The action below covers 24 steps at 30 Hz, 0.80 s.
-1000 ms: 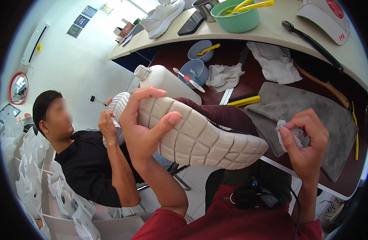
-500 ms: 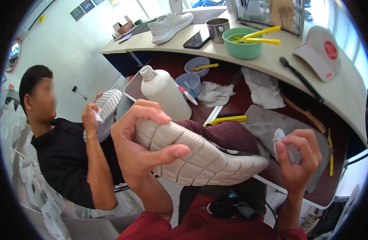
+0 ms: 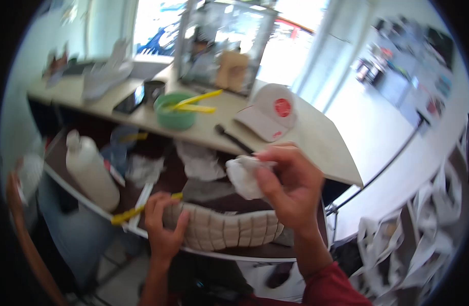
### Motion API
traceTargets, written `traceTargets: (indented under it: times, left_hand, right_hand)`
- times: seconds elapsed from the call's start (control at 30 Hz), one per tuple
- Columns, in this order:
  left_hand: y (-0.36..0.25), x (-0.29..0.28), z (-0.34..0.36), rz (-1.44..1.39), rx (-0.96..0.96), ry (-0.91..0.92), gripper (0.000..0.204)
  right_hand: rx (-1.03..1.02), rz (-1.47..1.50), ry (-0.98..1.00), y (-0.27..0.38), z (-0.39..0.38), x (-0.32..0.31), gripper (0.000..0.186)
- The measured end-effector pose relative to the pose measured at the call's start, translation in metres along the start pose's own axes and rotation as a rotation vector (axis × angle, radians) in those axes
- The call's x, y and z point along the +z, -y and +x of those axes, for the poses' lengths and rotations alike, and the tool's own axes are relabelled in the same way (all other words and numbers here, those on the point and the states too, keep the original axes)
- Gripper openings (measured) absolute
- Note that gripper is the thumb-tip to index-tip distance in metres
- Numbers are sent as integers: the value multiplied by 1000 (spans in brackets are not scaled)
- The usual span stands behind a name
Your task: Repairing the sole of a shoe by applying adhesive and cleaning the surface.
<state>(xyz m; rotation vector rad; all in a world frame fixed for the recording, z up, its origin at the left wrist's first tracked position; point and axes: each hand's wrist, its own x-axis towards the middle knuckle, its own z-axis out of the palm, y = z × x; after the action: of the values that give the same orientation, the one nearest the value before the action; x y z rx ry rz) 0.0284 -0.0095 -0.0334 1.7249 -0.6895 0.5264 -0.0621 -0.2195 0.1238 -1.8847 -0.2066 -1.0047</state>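
Observation:
In the slightly blurred head view, my left hand (image 3: 163, 227) grips the left end of a shoe (image 3: 232, 229), its light, segmented sole toward me, low at the front of the dark lower desk shelf. My right hand (image 3: 290, 191), raised above the shoe's right half, pinches a crumpled white tissue (image 3: 242, 176). A grey cloth (image 3: 209, 189) lies behind the shoe. A yellow-handled brush (image 3: 125, 216) is beside my left hand. A large white bottle (image 3: 91, 173) stands to the left.
The cream counter (image 3: 326, 148) holds a green tub (image 3: 176, 120), white cap (image 3: 260, 120), black brush (image 3: 234, 140), phone (image 3: 125, 104), metal mug (image 3: 155, 89) and white sneaker (image 3: 99, 86). Blue bowls (image 3: 117, 155) sit below. A co-worker's arm (image 3: 30, 250) is far left; hanging white bags (image 3: 423, 219) are at right.
The view has swung right, bringing the windows and doorway in. The shoe sits lower in the picture, and my right hand is now higher, above it, with the tissue.

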Motion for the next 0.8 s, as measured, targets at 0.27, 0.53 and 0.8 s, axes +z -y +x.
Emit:
traceTargets:
  times: [0.27,0.53,0.8]
  left_hand:
    - [-12,-18,19,58,246,279,22]
    - [-37,-15,68,-62,534,257,21]
    - [-127,25,194,-370,496,180,39]
  right_hand:
    - [3,402,-4,-12,49,-5,18]
    - [4,445,-4,-15,57,-6,16]
    - [-153,391,-59,-17,60,-16,16]
